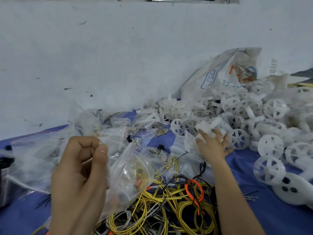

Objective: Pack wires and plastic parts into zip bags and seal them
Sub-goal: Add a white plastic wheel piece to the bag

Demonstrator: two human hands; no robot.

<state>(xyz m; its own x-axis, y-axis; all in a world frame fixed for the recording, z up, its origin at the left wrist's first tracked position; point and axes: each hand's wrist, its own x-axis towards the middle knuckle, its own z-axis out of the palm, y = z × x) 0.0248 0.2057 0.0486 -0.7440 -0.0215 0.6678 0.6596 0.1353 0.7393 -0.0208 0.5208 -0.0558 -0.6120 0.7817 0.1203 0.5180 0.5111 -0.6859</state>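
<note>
Blue-covered table (254, 219) against a scuffed white wall (118, 48). Left hand (81, 175) pinches a clear zip bag (130, 173) (red seal strip, small pieces inside) above tangled yellow, black and orange wires (169, 206). Right hand (213, 145) grips a white plastic part (205, 127) at a heap of spoked white wheels (274, 108) spilling from a printed sack (220, 72).

You can read one number: 4952, in blue digits set sideways inside a blue frame on the big clear sack (218, 72) behind the plastic parts (237, 107). Its other blue characters and orange print are too blurred for you to read
</note>
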